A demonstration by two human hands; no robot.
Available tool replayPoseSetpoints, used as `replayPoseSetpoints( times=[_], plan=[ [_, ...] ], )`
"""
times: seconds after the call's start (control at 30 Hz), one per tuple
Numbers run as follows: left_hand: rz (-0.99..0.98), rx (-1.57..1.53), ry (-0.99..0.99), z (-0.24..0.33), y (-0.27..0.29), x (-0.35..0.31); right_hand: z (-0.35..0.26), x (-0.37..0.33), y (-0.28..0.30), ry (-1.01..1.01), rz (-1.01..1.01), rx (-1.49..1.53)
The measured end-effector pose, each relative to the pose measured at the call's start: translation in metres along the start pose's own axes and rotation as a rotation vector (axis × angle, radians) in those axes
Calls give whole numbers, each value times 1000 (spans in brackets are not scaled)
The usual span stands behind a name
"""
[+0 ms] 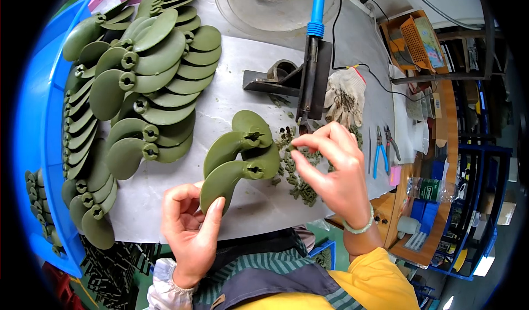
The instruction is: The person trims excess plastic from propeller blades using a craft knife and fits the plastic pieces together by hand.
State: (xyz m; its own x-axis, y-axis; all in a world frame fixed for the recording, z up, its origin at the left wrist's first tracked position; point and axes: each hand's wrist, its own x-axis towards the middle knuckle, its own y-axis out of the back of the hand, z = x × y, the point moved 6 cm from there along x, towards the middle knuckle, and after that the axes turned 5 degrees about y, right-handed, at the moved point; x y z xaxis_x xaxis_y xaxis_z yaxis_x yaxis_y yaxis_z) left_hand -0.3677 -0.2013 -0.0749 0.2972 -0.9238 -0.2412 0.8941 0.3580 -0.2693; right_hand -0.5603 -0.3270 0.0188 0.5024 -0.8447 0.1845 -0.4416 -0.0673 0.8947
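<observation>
Between thumb and fingers, my left hand [190,222] grips the blade of a green plastic propeller [220,183], its slotted hub facing up. A second, similar propeller [231,144] sits just above it; whether the hand also holds that one I cannot tell. My right hand [336,166] pinches a small green plastic scrap [292,147] right of the propellers. Under and beside that hand lies a heap of small green scraps [303,191]. Just beyond the fingertips, a blue-handled soldering iron [317,12] points downward, fixed to a dark metal stand [264,82].
Stacked green propellers [138,84] cover the table's left side beside a blue bin [52,117]. A dirty white work glove [344,98] lies near the iron. Blue-handled pliers [379,155] are on the right. Farther right stand a wooden desk [449,161] and shelves. The iron's black cable runs rightward.
</observation>
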Motion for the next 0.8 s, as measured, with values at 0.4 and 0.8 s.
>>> replayPoseSetpoints(
  times=[0.4, 0.8],
  plan=[
    [6, -8, 13, -2, -1, 0, -36, 8, -13, 176, -79, 117],
    [-8, -13, 20, 1, 0, 0, -37, 11, -15, 185, -108, 99]
  ],
)
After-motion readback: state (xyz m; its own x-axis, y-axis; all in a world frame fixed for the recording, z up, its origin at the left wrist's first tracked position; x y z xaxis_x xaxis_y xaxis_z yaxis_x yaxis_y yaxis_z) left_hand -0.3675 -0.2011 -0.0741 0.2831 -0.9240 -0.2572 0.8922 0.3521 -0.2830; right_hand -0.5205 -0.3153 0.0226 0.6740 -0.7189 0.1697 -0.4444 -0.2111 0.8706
